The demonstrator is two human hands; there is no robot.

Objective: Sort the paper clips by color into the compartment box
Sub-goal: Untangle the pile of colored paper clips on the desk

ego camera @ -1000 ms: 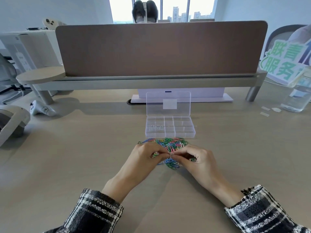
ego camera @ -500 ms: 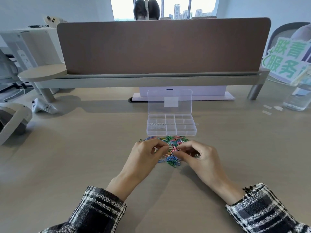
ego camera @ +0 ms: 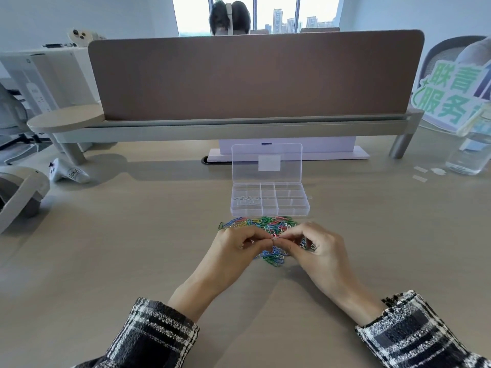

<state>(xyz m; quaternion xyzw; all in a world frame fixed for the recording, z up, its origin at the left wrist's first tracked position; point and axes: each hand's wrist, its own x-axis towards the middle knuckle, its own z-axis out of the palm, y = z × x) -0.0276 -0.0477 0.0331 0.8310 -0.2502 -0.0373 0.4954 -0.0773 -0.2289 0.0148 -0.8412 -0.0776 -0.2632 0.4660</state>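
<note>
Two checked sleeves, the left sleeve (ego camera: 154, 333) and the right sleeve (ego camera: 414, 333), come in from the bottom corners of the frame over a pale wooden table (ego camera: 106, 261). The tabletop between them and out to either side is bare, with open surface at lower left and lower right.

Just past the wrists, the left hand (ego camera: 233, 245) and the right hand (ego camera: 318, 248) meet at the centre. Both sets of fingers are curled in, and their tips come together on a small clip (ego camera: 275, 237) that looks pinkish, pinched between the two hands. Both hands hover low over a heap of paper clips (ego camera: 265, 224) in blue, green, pink and yellow, which spreads from under the knuckles to just short of the box.

The compartment box (ego camera: 269, 200) is clear plastic and sits just beyond the heap. Its lid (ego camera: 267, 163) stands upright at the back. A few silver clips (ego camera: 245, 201) lie in its left compartment.

At the left edge there are a white controller (ego camera: 67, 172) and a grey headset (ego camera: 18, 192). At the right edge stands a clear bottle (ego camera: 470, 152).

Further back, a brown divider (ego camera: 255, 75) runs across the table on a grey rail. A sign with green characters (ego camera: 451, 96) is at upper right. Another person's hair (ego camera: 229, 19) shows above the divider, against a bright window (ego camera: 292, 11).
</note>
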